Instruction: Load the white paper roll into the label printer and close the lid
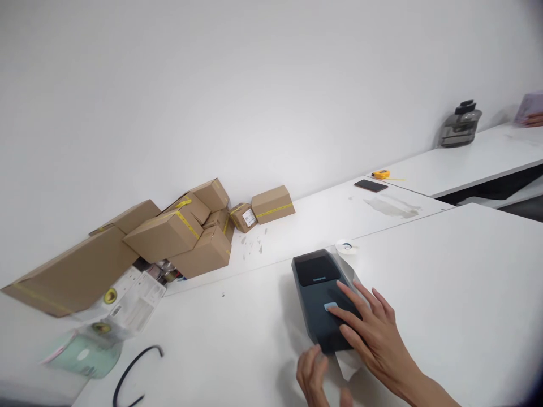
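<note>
A dark blue-grey label printer (311, 305) lies on the white table, with a glossy black panel at its far end and a light blue button (330, 307) on top. My right hand (373, 333) rests over its right side with fingers spread, one fingertip at the button. White paper (348, 362) sticks out under the printer's near end, partly covered by that hand. Close to the near left corner is my left hand (313, 376), slightly blurred, its fingers bent and thumb apart, holding nothing visible. Behind the printer stands a white paper roll (345, 247).
Cardboard boxes (169, 234) are piled against the wall at left. Near them lie clear packets (138, 299), a green pouch (87, 353) and a black curved strip (127, 370). Farther right are a phone (371, 185), a yellow tape measure (380, 174) and a dark bottle (460, 125).
</note>
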Motion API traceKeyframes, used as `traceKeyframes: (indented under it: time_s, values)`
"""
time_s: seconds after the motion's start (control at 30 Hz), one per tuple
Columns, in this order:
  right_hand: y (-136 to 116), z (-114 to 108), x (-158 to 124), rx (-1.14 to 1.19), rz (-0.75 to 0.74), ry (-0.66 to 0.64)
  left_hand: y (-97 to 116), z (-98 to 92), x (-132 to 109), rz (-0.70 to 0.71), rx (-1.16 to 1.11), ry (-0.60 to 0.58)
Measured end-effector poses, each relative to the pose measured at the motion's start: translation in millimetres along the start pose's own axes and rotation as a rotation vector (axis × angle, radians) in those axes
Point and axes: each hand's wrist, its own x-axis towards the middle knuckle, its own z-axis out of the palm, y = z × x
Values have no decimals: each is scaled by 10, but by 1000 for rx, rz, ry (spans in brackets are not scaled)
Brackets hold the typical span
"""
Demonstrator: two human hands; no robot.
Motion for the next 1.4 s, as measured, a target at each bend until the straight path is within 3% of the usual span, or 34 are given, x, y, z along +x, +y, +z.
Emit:
traceKeyframes:
  time_s: [0.13, 0.3, 0.5, 0.57, 0.67, 0.8, 0.83, 0.93, 1.03, 1.13, 1.2, 1.3, 1.33, 1.4]
  values:
    - [20, 64, 11, -89, -21, -38, 85, 14, 271, -315, -87, -2]
    - [43, 74, -55, 65, 91, -92, 174, 127, 453, -592, -266, -156]
    - [96, 23, -120, 517, 480, -32, 186, 139, 549, -693, -401, -220]
    - [85, -37, -40, 601, 523, -52, 232, 108, 676, -709, -448, -208]
    - [51, -139, 244, 619, 449, -87, 281, 109, 981, -691, -508, -181]
    - [50, -184, 851, 497, 260, 5, 136, 301, 1432, -681, -537, -130]
    - [60, -174, 1024, 472, 233, 36, 60, 382, 1519, -691, -489, -150]
    - [113, -111, 1553, 381, 226, 98, -197, 652, 1672, -649, -280, -374]
    - [197, -15, 2031, 288, 318, 118, -395, 881, 1666, -657, -211, -477]
    - [270, 69, 2308, 293, 363, 141, -500, 999, 1580, -670, -171, -538]
    - [288, 96, 2300, 306, 364, 203, -538, 1020, 1524, -663, -161, -558]
    - [296, 115, 2008, 249, 324, 315, -576, 1013, 1478, -646, -150, -566]
    - [307, 129, 1871, 203, 279, 274, -585, 1010, 1472, -642, -147, -567]
    - [355, 182, 1611, 113, 138, -12, -597, 1008, 1472, -630, -141, -569]
